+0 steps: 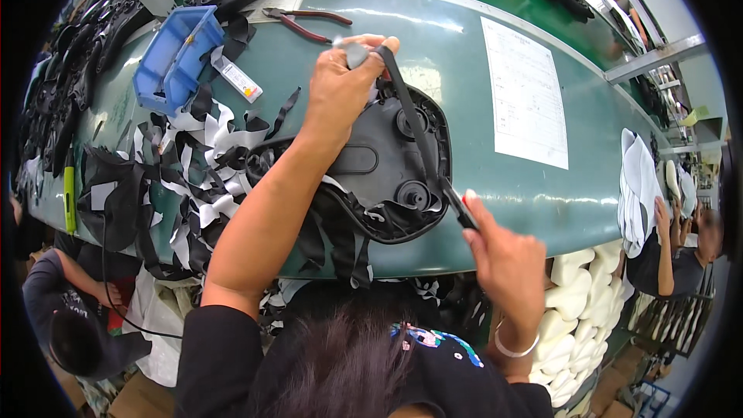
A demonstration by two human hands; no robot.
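Note:
A black moulded seat shell [352, 159] with two round knobs lies on the green table, dark fabric wrapped round its rim. My left hand [340, 81] is closed over the shell's far side and pinches the end of a black fabric strip [414, 112]. A blurred grey piece also shows at those fingers; its kind I cannot make out. The strip stretches taut toward the shell's right rim. There my closed right hand [503, 259] holds a knife [463, 210] with a dark handle, its tip at the strip's near end.
Red-handled cutters [306, 15] lie beyond my left hand. Black and white fabric scraps [209, 162] heap up left of the shell, near a blue bin [174, 62]. A paper sheet [526, 93] lies at right. White foam pieces [580, 317] are stacked beside my right arm. Other people work nearby.

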